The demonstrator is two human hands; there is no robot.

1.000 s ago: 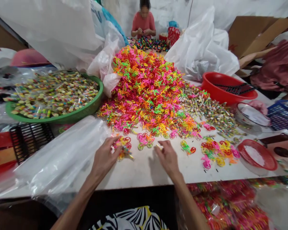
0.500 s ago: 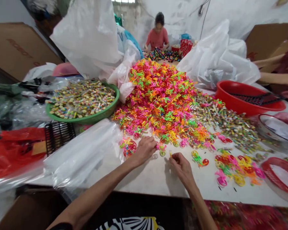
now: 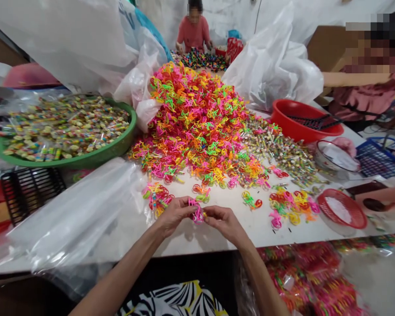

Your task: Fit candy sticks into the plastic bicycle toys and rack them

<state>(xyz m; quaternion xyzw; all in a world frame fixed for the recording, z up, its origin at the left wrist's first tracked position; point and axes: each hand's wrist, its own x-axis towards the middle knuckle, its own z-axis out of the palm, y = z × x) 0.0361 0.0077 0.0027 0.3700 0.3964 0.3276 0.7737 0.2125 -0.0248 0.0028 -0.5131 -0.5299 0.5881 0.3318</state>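
Observation:
Above the near part of the white table [image 3: 171, 245], my two hands meet. My left hand [image 3: 173, 216] pinches a pink plastic toy piece [image 3: 197, 212] with round, wheel-like loops. My right hand [image 3: 226, 223] is closed at the toy's right side, fingertips on a small yellow piece [image 3: 204, 214] that they mostly hide. Just beyond the hands lie an orange and green toy piece [image 3: 201, 191] and, to the left, a small group of mixed toy pieces [image 3: 157, 196]. Behind them rises a large heap of bright plastic toy pieces [image 3: 197, 127].
A green basin [image 3: 131, 127] of small wrapped tubes stands left, near a clear plastic bag [image 3: 85, 210]. To the right are loose tubes [image 3: 292, 158], a red basin [image 3: 283, 118], a red basket [image 3: 358, 215] and sorted toys [image 3: 292, 206]. Co-workers sit at the back [image 3: 193, 33] and right [image 3: 358, 96].
My left hand has drawn a pink toy piece back from the heap toward me. My right hand has brought the small yellow piece to it. The view has swung right.

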